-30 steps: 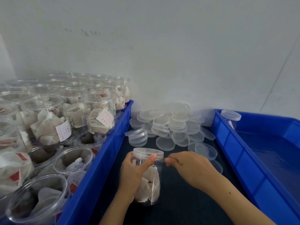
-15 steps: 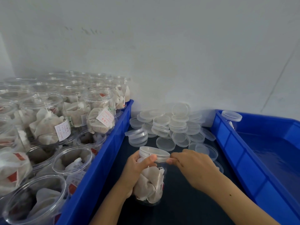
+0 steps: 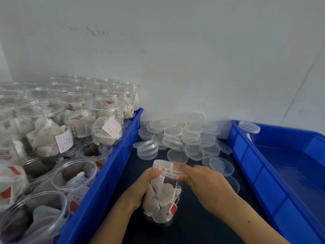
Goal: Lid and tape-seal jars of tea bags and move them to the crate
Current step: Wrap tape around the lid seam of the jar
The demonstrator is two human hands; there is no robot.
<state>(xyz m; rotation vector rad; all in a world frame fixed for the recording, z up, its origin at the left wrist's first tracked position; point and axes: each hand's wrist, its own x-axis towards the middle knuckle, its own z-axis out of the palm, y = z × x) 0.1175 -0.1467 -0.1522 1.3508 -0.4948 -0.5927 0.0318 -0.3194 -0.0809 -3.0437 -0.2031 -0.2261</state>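
The left hand has its grip clamped around the upper body of a clear jar, thumb lying just under the rim. The right hand works at the jar's top: its forefinger lies across the edge of the clear lid and its thumb presses the neck below, so this grip is pinched together on the lid's rim. Whether tape lies between those fingers cannot be told. The jar stands tilted a little to the left on the dark tabletop, filled with pale tea bags, one showing a red tag low on the right side.

Just beyond the hands, toward the far wall, sits a loose heap of spare lids, some stacked, some flat on the tabletop. To the left, a blue crate is packed with open jars of tea bags, several bearing white labels. To the right stands a second blue crate; at its far corner a lidded jar is partly hidden by the crate's wall.
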